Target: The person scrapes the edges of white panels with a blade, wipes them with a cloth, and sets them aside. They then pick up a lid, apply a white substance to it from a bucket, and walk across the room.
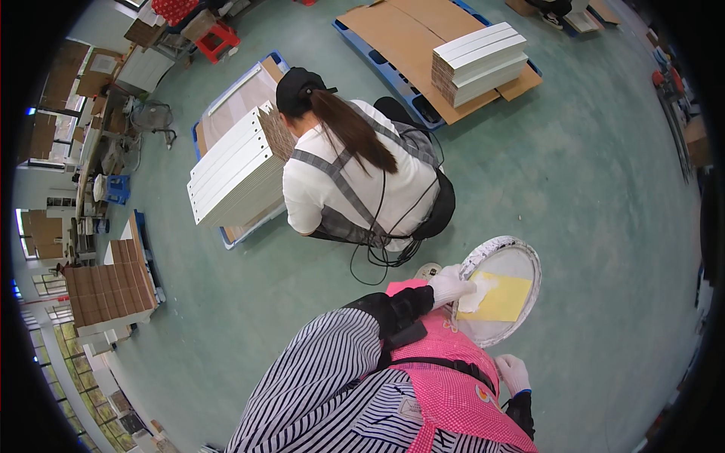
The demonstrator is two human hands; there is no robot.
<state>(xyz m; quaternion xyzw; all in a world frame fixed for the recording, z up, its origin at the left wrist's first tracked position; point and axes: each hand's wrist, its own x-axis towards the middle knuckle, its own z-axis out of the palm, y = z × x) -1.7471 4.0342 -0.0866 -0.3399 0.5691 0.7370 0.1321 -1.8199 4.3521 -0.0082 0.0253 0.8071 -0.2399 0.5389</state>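
Note:
My left hand [451,287], in a white glove, is closed on the rim of a round white lid [538,275] with dark, paint-like smudges around its edge. The lid is tilted, with its inner face toward me. On it lie a yellow sheet [510,297] and a white, paste-like patch [477,293] beside my fingers. My right hand [513,374], also gloved, is lower down, next to the pink apron [438,343] and apart from the lid. Its fingers look curled; whatever they may hold is hidden.
Just ahead a person [362,166] crouches beside stacked white panels [238,170] on a blue-edged pallet. Another panel stack [479,64] rests on cardboard [408,30] over a blue pallet. Brown-edged boards [109,291], a fan [153,117] and stools [217,41] are at left.

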